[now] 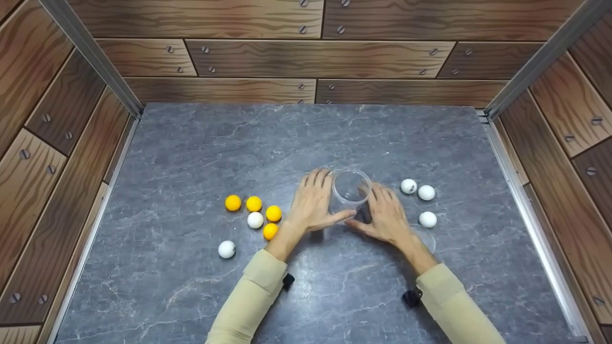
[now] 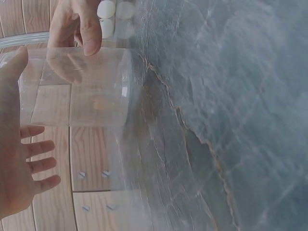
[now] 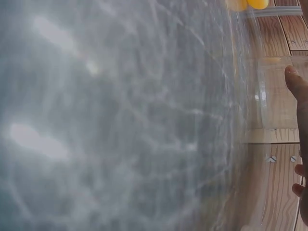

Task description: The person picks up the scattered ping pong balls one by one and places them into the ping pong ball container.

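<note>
Left grip [image 1: 311, 204], right grip [image 1: 385, 216] flank cup [image 1: 353, 202]; marbled surface [image 1: 287, 143], woodgrain walls [image 1: 315, 59].

We see a long left sleeve [image 1: 247, 302] and right sleeve [image 1: 460, 297], both pale yellow-beige. A crease or seam sets off the left cuff [image 1: 264, 269] and right cuff [image 1: 441, 285]. Beside the left one we notice a small black block [image 1: 288, 281]; by the right, a similar dark block [image 1: 410, 298]. We see the left hand [image 1: 311, 203] and right hand [image 1: 385, 213] bare.
</note>
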The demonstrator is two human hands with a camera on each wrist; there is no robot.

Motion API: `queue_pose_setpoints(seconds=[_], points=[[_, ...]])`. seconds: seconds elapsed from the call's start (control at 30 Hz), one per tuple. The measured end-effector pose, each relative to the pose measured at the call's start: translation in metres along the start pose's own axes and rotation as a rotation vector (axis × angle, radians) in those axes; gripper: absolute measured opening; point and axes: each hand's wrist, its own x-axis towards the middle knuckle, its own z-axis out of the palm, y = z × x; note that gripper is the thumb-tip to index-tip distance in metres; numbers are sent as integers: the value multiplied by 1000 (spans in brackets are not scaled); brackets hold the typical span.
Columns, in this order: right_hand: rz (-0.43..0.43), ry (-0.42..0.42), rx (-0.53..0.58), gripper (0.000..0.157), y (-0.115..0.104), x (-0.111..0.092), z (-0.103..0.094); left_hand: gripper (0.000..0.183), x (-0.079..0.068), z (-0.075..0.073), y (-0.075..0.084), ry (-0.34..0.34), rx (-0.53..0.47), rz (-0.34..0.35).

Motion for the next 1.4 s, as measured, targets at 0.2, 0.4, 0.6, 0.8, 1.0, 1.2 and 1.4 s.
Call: queue_pose_setpoints(seconds=[0.2,0.4,0.6,0.8,1.0,1.2,1.4], points=[[-31,6,-9,103,-7,-3,3,112,-10,-1,-3,-6,-25,-18],[-60,19,1,102,-12,-3,4,114,-17,-2,-6,1,-53,-27],[-82,44,-5,103,-17,-4,4,115,-22,-4,-7,10,-34,-18],[-95,62,-8,102,-23,-6,6,112,-27,-5,-9,15,-8,-19],[-96,64,-15,100,-31,-8,8,112,-33,-6,-10,30,3,-18],[-97,58,-33,99,-38,-9,8,114,-40,-6,-12,52,-3,-6],[-97,57,-41,98,-43,-11,8,112,-46,-8,-14,11,-11,-23]])
